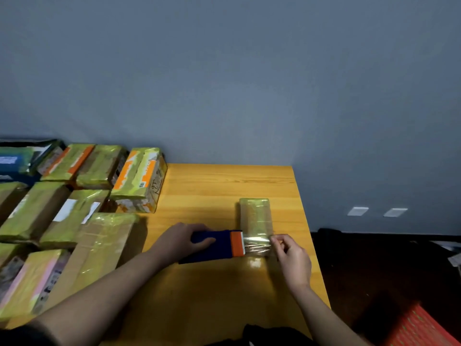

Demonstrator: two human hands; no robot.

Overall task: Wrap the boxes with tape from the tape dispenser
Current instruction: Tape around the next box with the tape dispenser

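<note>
The left hand (183,239) was clamped around the dark blue body of the tape dispenser (215,245), fingers wrapped over its top and thumb along the near side, holding it low over the wooden table (224,191). Just to the right of that grip sat the dispenser's orange cutter end (237,243), and from it a clear strip of tape (257,244) stretched straight across to the right hand (293,260). That hand had its thumb and forefinger pinched together on the free end of the tape, the other fingers curled loosely beneath. Right behind the stretched tape, between the two grips and a little farther from the person, lay a small box (255,216), long side running away, already shiny with yellowish wrap; whether the tape touched its near end was hard to tell. Well off to the left of the dispenser hand sat a crowd of wrapped boxes (74,208), packed side by side up to the grey wall (224,83).
</note>
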